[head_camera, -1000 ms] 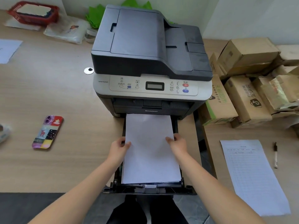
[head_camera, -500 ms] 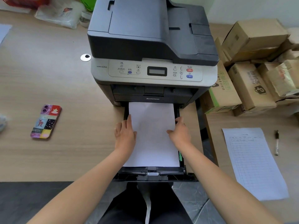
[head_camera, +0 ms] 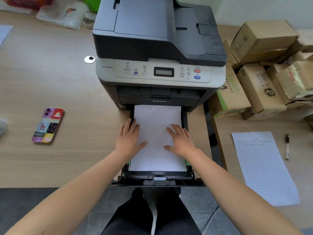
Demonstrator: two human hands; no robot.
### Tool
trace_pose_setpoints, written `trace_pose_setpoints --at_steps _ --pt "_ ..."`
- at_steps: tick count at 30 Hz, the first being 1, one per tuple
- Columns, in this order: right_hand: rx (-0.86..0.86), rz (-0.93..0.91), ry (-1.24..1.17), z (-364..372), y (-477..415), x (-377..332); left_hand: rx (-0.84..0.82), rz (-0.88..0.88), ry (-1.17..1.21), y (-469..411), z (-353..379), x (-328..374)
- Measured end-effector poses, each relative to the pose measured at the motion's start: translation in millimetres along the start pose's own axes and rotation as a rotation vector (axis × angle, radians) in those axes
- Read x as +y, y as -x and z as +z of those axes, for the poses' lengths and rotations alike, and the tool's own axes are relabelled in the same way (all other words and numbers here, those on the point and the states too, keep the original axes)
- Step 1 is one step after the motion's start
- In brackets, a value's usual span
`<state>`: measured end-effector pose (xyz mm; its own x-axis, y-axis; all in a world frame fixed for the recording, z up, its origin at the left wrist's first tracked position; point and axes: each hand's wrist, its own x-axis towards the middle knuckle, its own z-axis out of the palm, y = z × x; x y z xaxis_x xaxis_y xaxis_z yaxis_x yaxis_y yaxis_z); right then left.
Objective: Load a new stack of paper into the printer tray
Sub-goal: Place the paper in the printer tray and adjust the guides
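Observation:
A dark grey and silver printer (head_camera: 159, 48) stands on the wooden desk, its black paper tray (head_camera: 157, 179) pulled out toward me. A white paper stack (head_camera: 156, 119) lies flat inside the tray, its far end under the printer body. My left hand (head_camera: 129, 139) rests palm down on the stack's left edge, fingers spread. My right hand (head_camera: 181, 139) lies flat on the right side of the stack, fingers apart. Neither hand grips anything.
A phone (head_camera: 48, 125) in a colourful case lies on the desk to the left. Several cardboard boxes (head_camera: 257, 73) are piled right of the printer. A printed form (head_camera: 264, 167) and a pen (head_camera: 286, 146) lie on the right. Plastic bags sit at the back left.
Both hands have gone from holding the stack's side edges to lying flat on top of it. The paper sits lower and squarer in the tray.

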<state>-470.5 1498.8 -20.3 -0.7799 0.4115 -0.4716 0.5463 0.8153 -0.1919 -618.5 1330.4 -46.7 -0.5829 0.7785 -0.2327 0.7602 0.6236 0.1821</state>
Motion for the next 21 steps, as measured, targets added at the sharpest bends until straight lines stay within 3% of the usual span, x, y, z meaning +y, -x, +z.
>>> trace_pose_setpoints --at_steps 8,12,17,21 --pt "0.179 -0.08 -0.012 -35.2 -79.6 -20.4 0.099 0.13 -0.271 -75.8 -23.5 7.9" --pt "0.124 -0.045 0.019 -14.5 -86.0 -19.7 0.109 0.101 -0.244 -69.4 -10.9 7.8" --pt "0.276 0.041 -0.004 -6.4 -82.1 -10.3 0.082 -0.017 -0.136 -57.7 -2.2 9.1" --pt "0.352 -0.056 0.076 -7.6 -84.7 -4.7 0.155 -0.013 -0.181 -61.8 -1.6 13.5"
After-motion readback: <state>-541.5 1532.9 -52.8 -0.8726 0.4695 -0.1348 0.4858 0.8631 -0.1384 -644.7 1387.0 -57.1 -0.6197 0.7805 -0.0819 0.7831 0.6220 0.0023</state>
